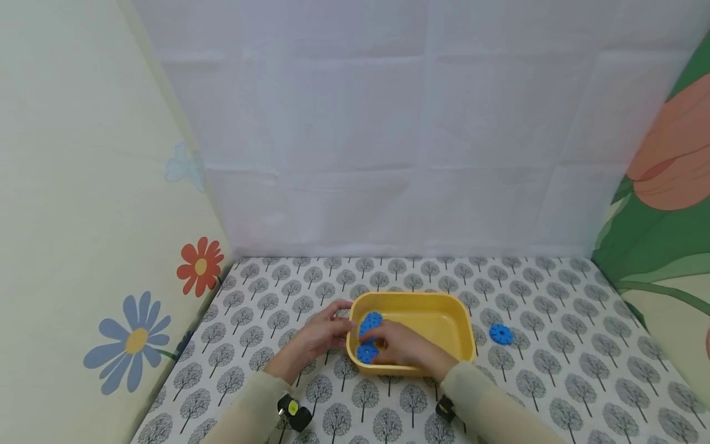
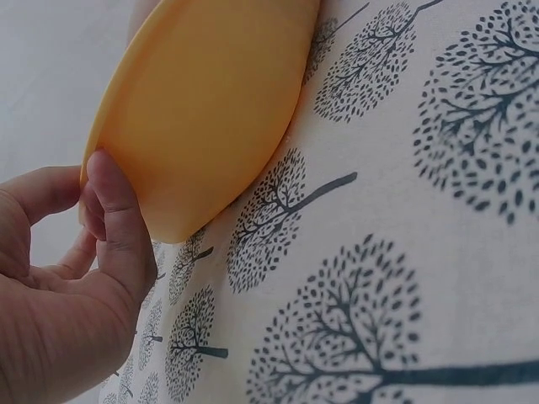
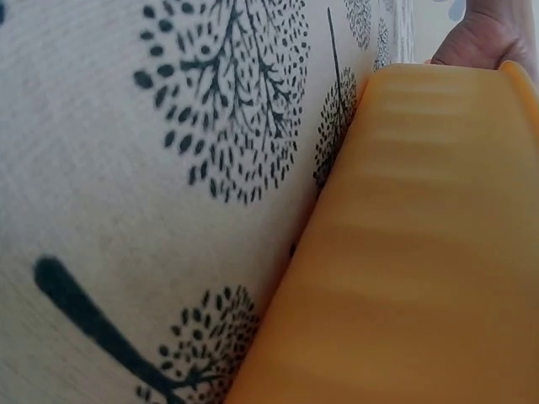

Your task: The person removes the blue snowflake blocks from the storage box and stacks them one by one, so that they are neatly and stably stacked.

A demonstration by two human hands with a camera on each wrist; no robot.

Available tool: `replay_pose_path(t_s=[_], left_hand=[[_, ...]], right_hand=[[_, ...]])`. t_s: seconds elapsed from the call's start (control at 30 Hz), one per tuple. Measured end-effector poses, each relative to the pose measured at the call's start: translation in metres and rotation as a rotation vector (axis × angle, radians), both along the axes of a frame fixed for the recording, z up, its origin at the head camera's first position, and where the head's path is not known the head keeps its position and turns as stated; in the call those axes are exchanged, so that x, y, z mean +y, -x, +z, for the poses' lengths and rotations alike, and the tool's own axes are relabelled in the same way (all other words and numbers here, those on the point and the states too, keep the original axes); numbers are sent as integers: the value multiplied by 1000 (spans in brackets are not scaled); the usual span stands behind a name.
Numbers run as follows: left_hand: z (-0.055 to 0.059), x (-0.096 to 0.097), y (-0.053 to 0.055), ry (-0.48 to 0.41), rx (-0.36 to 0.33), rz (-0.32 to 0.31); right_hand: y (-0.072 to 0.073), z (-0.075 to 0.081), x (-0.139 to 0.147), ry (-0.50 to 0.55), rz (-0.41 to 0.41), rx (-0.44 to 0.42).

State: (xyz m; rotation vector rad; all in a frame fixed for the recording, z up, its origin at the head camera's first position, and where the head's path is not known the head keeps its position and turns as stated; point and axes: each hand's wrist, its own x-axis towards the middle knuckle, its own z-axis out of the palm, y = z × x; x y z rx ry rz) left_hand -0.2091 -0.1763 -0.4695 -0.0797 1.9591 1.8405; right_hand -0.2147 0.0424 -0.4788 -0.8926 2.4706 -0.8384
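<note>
Pale sleeves [image 1: 246, 407] lie nearest, left hand [image 1: 324, 330] pinching a yellow tray [image 1: 444, 330], right hand [image 1: 400, 343] over blue discs [image 1: 370, 321], grip unclear.

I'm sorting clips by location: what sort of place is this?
Probably a staged tabletop corner, perhaps set up for recording: a tree-print cloth lies under the work, a creased white sheet hangs behind, and flower-decorated walls flank both sides.

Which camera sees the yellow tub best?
The head camera: it shows nearly the whole tub from above, including inside. The left wrist view shows only one end, pinched by the left hand; the right wrist view shows mostly an outer side.
</note>
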Motion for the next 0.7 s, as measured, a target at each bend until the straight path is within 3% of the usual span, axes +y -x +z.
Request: replay_pose_path(t_s=[0.7], left_hand=[[-4, -3, 1, -31, 16, -25]], right_hand=[[3, -2, -7, -49, -11, 2]])
